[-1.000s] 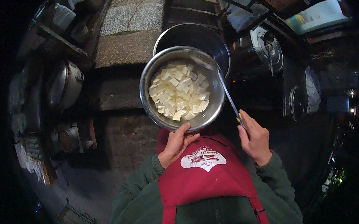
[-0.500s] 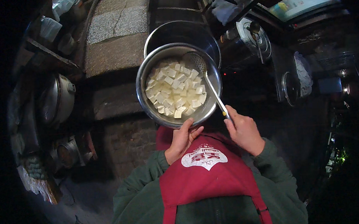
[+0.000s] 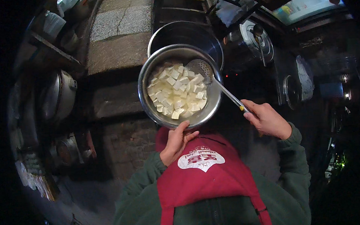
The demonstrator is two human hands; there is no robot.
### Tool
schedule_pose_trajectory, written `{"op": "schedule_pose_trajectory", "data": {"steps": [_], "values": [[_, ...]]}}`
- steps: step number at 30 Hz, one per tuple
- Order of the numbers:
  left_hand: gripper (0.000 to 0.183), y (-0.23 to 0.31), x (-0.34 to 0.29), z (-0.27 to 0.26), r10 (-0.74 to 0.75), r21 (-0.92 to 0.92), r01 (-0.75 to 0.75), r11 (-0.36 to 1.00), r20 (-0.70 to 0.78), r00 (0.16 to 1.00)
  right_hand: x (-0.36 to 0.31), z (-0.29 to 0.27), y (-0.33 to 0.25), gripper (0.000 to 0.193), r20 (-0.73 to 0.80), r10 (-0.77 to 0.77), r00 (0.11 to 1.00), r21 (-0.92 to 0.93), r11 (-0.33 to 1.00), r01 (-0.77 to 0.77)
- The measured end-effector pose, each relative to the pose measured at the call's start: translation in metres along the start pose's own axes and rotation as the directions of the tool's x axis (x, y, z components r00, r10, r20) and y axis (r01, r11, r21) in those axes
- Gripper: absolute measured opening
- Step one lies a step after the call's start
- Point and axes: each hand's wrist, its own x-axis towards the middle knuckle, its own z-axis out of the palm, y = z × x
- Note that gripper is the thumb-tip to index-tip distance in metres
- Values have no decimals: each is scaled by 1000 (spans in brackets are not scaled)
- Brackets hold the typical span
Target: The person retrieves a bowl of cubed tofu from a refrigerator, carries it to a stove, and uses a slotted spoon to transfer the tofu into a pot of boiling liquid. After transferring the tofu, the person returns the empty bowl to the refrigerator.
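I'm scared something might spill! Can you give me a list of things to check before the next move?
1. Left hand holding the bowl: ok, thumb at the rim.
2. Right hand gripping the spoon: ok, by the handle.
3. Spoon's holey end within the bowl's rim: ok.
4. White cubes inside the bowl: ok, none seen outside.
5. Something steady under the bowl: cannot tell, its underside is hidden.
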Motion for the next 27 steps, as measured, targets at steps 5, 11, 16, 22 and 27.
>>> {"op": "schedule_pose_trajectory", "data": {"steps": [5, 11, 16, 22, 27], "values": [[39, -1, -1, -1, -16, 43, 17, 999, -32, 999, 6, -22, -5, 36, 160, 107, 981, 194, 971, -138], [42, -5, 2, -8, 21, 108, -14, 994, -63, 998, 7, -41, -3, 42, 274, 138, 952, 191, 962, -195], [41, -5, 5, -12, -8, 126, 17, 992, -72, 997, 16, -31, 22, 45, 300, 110, 948, 396, 889, -228], [40, -4, -3, 0, 26, 108, -20, 994, -51, 998, 13, 15, 48, 46, 299, 73, 951, 654, 711, -260], [40, -3, -8, 7, 83, 114, -76, 991, -59, 995, 8, 21, 46, 45, 330, 64, 942, 735, 609, -299]]}}
